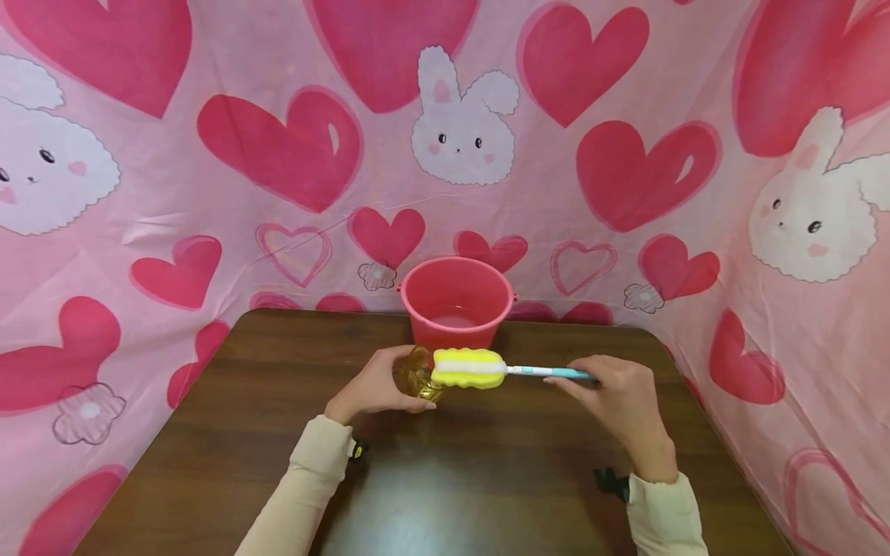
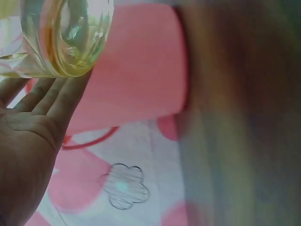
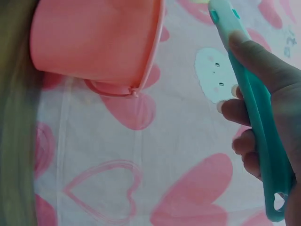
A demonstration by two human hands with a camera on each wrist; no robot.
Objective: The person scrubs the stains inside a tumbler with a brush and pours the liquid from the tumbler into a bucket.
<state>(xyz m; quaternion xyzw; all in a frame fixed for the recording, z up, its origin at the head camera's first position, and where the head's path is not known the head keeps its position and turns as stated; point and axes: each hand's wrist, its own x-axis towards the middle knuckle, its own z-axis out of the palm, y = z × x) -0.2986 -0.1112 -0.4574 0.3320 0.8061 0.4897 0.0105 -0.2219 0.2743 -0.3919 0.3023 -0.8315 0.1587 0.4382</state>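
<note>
left hand (image 1: 378, 384) – fingers round amber cup (image 1: 413, 377); right hand (image 1: 626, 401) – fingers gripping sponge brush (image 1: 538, 371), yellow head (image 1: 473, 368) near left fingers; pink bucket (image 1: 455, 335) beyond them.

I have room to pass low over the desk (image 1: 431, 494) between my sleeves (image 1: 316, 452), and out to either side of them. Straight ahead, the pink bucket (image 1: 455, 337) blocks the way near the far edge, beyond the golden glass (image 1: 415, 377) in my left hand (image 1: 375, 384). The brush (image 1: 469, 368) in my right hand (image 1: 622, 401) bars the gap between my hands. Printed cloth (image 1: 528, 185) closes off the back and both sides.
</note>
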